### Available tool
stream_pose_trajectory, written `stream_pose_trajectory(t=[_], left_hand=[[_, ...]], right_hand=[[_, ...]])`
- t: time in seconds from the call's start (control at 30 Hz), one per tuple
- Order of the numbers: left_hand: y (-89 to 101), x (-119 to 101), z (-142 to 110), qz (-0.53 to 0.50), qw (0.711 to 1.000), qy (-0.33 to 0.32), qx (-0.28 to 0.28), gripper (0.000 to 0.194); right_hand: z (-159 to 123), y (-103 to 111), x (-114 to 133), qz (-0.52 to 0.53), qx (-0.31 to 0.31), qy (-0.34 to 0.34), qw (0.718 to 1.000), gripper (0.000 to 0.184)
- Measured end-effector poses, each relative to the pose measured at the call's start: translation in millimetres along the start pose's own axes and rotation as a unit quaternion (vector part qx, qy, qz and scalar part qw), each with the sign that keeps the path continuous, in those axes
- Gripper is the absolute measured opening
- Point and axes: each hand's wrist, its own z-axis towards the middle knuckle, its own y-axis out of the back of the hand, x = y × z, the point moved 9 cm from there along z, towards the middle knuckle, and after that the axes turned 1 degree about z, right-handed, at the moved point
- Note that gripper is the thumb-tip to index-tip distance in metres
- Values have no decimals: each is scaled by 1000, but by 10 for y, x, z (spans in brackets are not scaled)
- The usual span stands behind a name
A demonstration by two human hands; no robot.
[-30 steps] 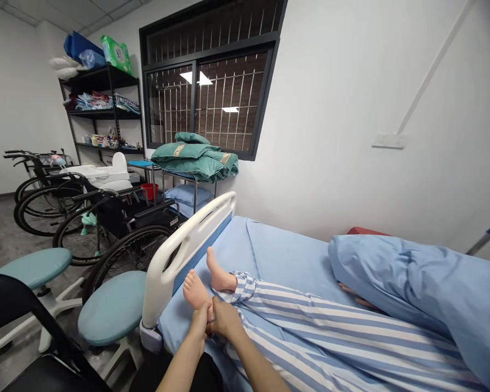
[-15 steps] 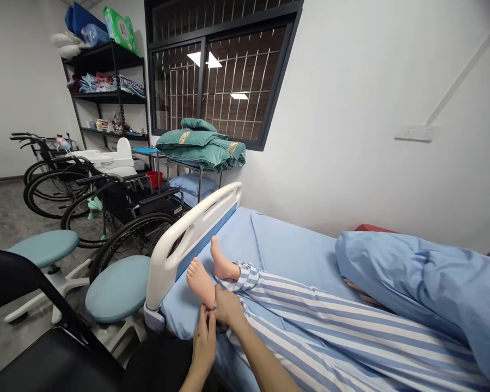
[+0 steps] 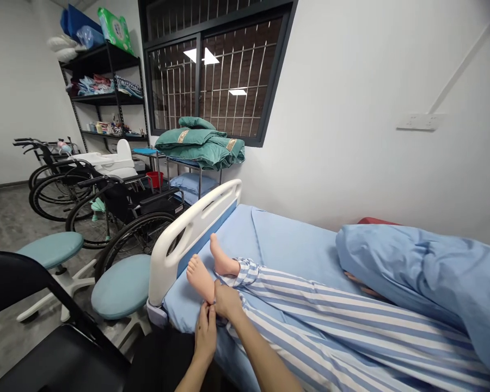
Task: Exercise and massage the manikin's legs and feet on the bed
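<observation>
Two bare feet, smooth like a manikin's, stick out of blue-and-white striped trousers [image 3: 310, 299] on the bed. My right hand [image 3: 227, 301] is wrapped round the ankle of the nearer foot [image 3: 200, 279], over the trouser cuff. Just below the heel, my left hand [image 3: 205, 331] has its fingertips pressed together against the underside of the ankle. What those fingertips pinch, if anything, is too small to tell. The farther foot [image 3: 224, 258] lies untouched beside it, toes up, its striped cuff bunched at the ankle.
The white footboard [image 3: 163, 272] rises just beyond the toes. A blue quilt [image 3: 416, 272] covers the upper body on the right. Left of the bed are a blue-green stool [image 3: 122, 286], a black chair [image 3: 61, 359] and wheelchairs [image 3: 134, 234]. Folded green bedding [image 3: 200, 144] is stacked under the window.
The view has shifted slightly. Both hands stay at the nearer ankle, with barely any movement of the fingers or feet.
</observation>
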Motion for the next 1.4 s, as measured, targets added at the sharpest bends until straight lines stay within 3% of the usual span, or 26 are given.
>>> stream_pose_trajectory(t=[0.23, 0.5, 1.0, 1.27, 1.4], left_hand=[[0, -22, 57, -13, 1000, 26, 8, 38], [60, -55, 96, -28, 997, 69, -16, 32], [-16, -75, 103, -117, 989, 60, 61, 41], [-35, 56, 139, -79, 984, 148, 57, 51], [-130, 41, 203, -126, 974, 165, 96, 49]], right_hand=[[-29, 38, 30, 12, -10, -3, 1000, 44], [35, -60, -16, 24, 2, 14, 1000, 49], [-7, -11, 8, -5, -8, 23, 1000, 39], [34, -57, -31, -6, -2, 10, 1000, 37], [40, -77, -48, 1, 15, 0, 1000, 40]])
